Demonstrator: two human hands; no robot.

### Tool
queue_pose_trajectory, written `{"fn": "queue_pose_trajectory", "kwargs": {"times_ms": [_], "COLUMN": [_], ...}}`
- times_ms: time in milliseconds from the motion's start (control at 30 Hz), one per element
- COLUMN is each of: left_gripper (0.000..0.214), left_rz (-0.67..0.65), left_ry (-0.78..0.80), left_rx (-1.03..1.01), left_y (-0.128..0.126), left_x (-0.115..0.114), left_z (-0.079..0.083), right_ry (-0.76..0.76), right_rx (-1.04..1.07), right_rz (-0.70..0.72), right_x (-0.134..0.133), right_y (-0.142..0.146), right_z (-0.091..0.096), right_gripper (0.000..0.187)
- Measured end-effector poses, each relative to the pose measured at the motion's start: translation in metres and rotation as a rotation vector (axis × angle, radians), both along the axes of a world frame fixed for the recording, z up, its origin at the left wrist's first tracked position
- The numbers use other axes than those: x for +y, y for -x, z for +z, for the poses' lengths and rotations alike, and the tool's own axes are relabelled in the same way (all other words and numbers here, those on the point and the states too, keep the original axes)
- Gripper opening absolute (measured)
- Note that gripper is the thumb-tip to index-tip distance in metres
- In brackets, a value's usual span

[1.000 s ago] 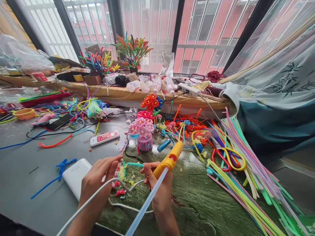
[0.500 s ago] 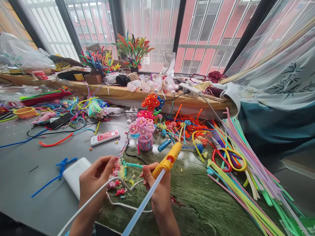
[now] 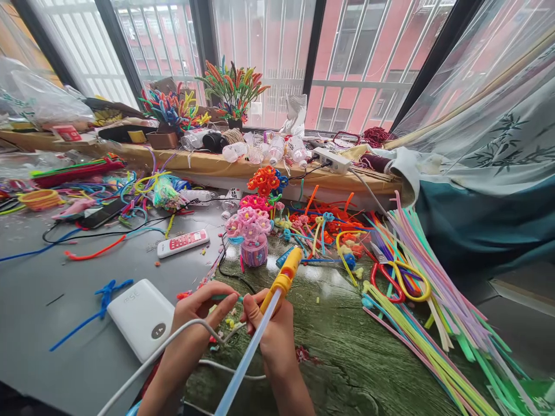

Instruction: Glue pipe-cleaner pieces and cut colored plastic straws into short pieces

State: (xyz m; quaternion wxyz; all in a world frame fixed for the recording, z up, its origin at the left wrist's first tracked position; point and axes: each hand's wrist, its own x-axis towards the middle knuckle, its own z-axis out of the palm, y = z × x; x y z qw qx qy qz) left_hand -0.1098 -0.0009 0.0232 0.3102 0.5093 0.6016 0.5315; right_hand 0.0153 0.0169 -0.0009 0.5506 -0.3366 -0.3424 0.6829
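Note:
My right hand point(image 3: 275, 329) is closed round a yellow hot glue gun point(image 3: 284, 280), whose nozzle points away from me. A long translucent glue stick point(image 3: 249, 358) sticks out of the gun's back. My left hand point(image 3: 193, 318) is closed in a pinch on a teal pipe cleaner point(image 3: 240, 299), close beside the right thumb. Most of the pipe cleaner is hidden by the fingers, and its right end seems to lie at the right fingertips. A white cable point(image 3: 173, 338) passes over my left wrist. Just beyond my hands stands a small striped pot point(image 3: 254, 253) with pink fuzzy flowers point(image 3: 248, 224).
A white power bank point(image 3: 136, 309) and a remote control point(image 3: 182, 242) lie to the left. Scissors point(image 3: 401, 280) and bundles of pipe cleaners point(image 3: 433, 341) lie to the right. Loose flower pieces point(image 3: 329, 225) are heaped behind. A power strip point(image 3: 332, 160) sits on the sill.
My left hand has moved right and now pinches the teal pipe cleaner beside the right hand. The right hand with the glue gun has shifted slightly left and down.

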Motion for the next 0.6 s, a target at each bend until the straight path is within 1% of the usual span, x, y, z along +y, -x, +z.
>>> {"fn": "queue_pose_trajectory", "kwargs": {"times_ms": [67,133,167,200,233,267,300,333,367,400,433,500,533,567,600], "left_gripper": [0.022,0.028,0.031,0.033,0.036,0.040,0.043,0.042,0.036,0.029,0.029,0.043,0.046,0.044,0.038], "left_rz": [0.120,0.260,0.321,0.377,0.421,0.439,0.428,0.395,0.345,0.281,0.209,0.057,-0.007,-0.051,-0.066], "left_ry": [-0.002,0.001,0.018,0.044,0.069,0.085,0.083,0.072,0.063,0.065,0.084,0.147,0.166,0.170,0.168], "left_rx": [-0.152,-0.216,-0.178,-0.091,0.031,0.166,0.283,0.356,0.372,0.331,0.251,0.051,-0.039,-0.113,-0.173], "left_y": [0.003,0.008,0.010,0.012,0.014,0.015,0.016,0.017,0.017,0.016,0.015,0.009,0.006,0.001,-0.004], "left_x": [0.000,-0.002,-0.003,-0.004,-0.006,-0.008,-0.009,-0.010,-0.010,-0.010,-0.010,-0.009,-0.008,-0.007,-0.007], "left_z": [-0.004,-0.006,-0.005,-0.003,-0.001,0.002,0.004,0.007,0.009,0.010,0.011,0.010,0.008,0.007,0.006], "right_ry": [0.023,0.072,0.097,0.118,0.131,0.137,0.138,0.134,0.127,0.117,0.106,0.078,0.062,0.044,0.025], "right_rx": [0.023,0.059,0.075,0.085,0.088,0.088,0.083,0.077,0.070,0.064,0.059,0.048,0.041,0.033,0.023], "right_rz": [-0.020,-0.032,-0.036,-0.036,-0.036,-0.037,-0.037,-0.038,-0.042,-0.049,-0.057,-0.058,-0.049,-0.036,-0.023], "right_x": [0.000,0.000,0.000,0.000,0.000,0.000,0.000,0.000,0.000,0.000,0.000,0.000,-0.001,-0.001,-0.001], "right_y": [0.000,-0.001,-0.001,-0.002,-0.002,-0.002,-0.002,-0.002,-0.002,-0.002,-0.002,-0.003,-0.003,-0.004,-0.004], "right_z": [0.000,-0.001,-0.001,-0.001,-0.002,-0.001,-0.001,-0.001,0.000,0.000,0.000,0.000,-0.001,-0.001,-0.002], "right_gripper": [0.042,0.043,0.044,0.045,0.045,0.046,0.047,0.047,0.047,0.047,0.047,0.046,0.044,0.043,0.041]}}
